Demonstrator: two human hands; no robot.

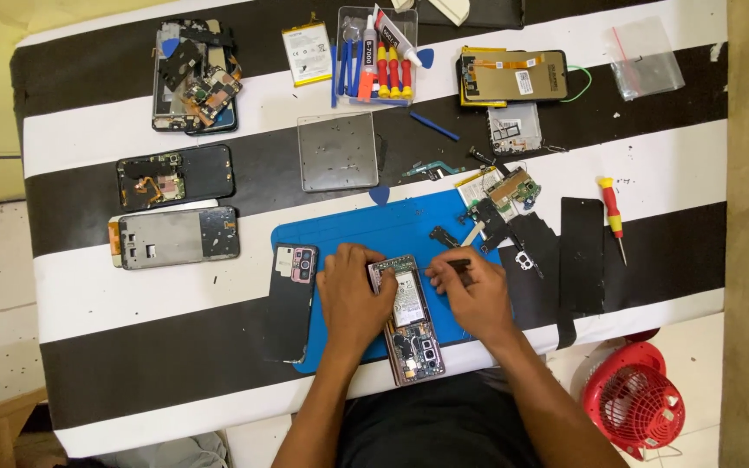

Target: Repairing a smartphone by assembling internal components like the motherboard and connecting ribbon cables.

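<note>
Black-and-white striped tabletop (88,286) crowded with stripped handsets, blue work mat (366,230) laid front and centre to give a soft bed. Opened phone (407,316) lying lengthwise on mat, innards up, back cover (292,299) parked just beside it; left hand (353,303) spread against phone's left edge, fingers apart, steadying frame. Right hand (472,295) pinched shut on slim dark tool (457,264), tip angled toward phone's upper end; red screwdriver (611,212) well apart at right.

One head-worn camera looks straight down from well above the striped table (88,286), hands at lower centre.
</note>
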